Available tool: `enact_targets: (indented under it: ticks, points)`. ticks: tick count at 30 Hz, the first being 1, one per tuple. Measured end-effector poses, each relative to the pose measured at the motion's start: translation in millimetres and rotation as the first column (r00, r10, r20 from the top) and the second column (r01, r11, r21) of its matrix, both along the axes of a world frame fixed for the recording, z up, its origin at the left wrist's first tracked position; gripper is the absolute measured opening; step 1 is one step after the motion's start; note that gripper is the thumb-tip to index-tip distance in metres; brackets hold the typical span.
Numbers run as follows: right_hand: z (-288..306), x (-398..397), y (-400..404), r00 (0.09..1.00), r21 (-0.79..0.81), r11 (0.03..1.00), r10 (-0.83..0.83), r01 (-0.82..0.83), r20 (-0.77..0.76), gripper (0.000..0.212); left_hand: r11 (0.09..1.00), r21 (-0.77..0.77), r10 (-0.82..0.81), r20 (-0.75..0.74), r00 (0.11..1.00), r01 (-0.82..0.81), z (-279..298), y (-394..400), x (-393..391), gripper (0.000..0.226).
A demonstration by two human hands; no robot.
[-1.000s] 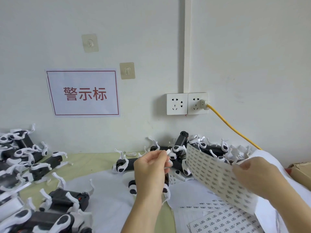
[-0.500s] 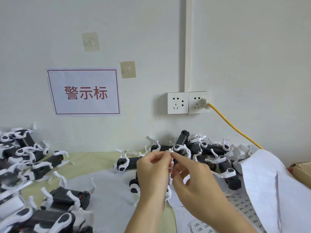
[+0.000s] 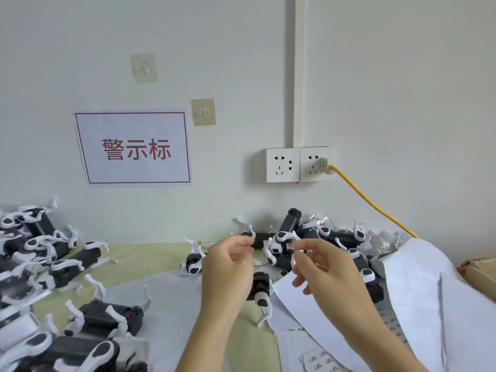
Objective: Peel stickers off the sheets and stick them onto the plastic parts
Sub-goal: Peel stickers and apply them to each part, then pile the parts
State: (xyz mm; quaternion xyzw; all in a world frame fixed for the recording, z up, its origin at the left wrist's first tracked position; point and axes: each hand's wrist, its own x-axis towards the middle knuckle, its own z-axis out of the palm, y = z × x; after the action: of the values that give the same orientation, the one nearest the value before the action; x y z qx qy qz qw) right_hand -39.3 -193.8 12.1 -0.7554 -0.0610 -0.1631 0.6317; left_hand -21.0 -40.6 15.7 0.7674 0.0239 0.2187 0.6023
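Both hands are raised over the middle of the desk (image 3: 139,253), which wears a pale green cover with white sheets spread across it. The left hand (image 3: 228,267) has its fingers curled, thumb and forefinger brought together near a black part by the wall; whether anything sits in that grip cannot be told, since the fingertips are blurred. The right hand (image 3: 322,267) has its thumb and forefinger pinched on a small white sticker (image 3: 291,247), its other fingers loosely spread below. Just under and between the two hands a black plastic part (image 3: 261,287) with white clips lies on the desk, apart from both hands. More black-and-white plastic parts (image 3: 316,234) are heaped against the wall behind the hands, and another crowd of them (image 3: 40,253) covers the left side of the desk. A printed sticker sheet (image 3: 320,358) lies at the near edge by the right forearm, partly under a plain white sheet (image 3: 303,299); a large curled backing sheet (image 3: 429,285) with empty cells (its stickers taken off) drapes to the right. On the wall hang a sign (image 3: 134,149) with red characters, two adhesive hooks (image 3: 203,112), and a double socket (image 3: 299,164) with a yellow cable (image 3: 373,204) plugged in. A cardboard box (image 3: 480,275) shows at the far right.
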Motion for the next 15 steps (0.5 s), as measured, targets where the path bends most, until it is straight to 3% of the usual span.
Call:
enact_targets:
  ticks: [2,5,7,9,12,15]
  points:
    - [-0.6,2.3,-4.5,0.997,0.059,0.998,0.04,-0.036,-0.072,0.011,0.966,0.258,0.026,-0.066,0.997,-0.008,-5.4,11.3,3.1,0.048]
    - [-2.7,6.5,-8.6,0.988,0.109,0.991,0.091,-0.077,-0.126,0.009,0.744,0.656,0.087,-0.287,0.954,0.129,-12.8,17.5,6.5,0.066]
    - [-2.7,7.8,-10.1,0.984,0.132,0.987,0.112,-0.094,-0.139,0.009,0.598,0.772,0.126,-0.354,0.927,0.214,-18.7,14.5,7.7,0.07]
    - [-2.6,8.7,-11.2,0.982,0.143,0.984,0.127,-0.107,-0.14,0.01,0.502,0.842,0.174,-0.32,0.931,0.196,-24.2,12.8,7.8,0.063]
    - [-3.0,9.6,-11.7,0.98,0.15,0.981,0.145,-0.125,-0.135,0.01,0.477,0.876,0.234,-0.208,0.95,0.075,-26.5,15.0,7.7,0.043]
    - [-1.5,9.1,-12.0,0.98,0.153,0.978,0.162,-0.144,-0.113,0.014,0.585,0.811,0.205,-0.167,0.964,0.016,-22.9,15.0,7.1,0.021]
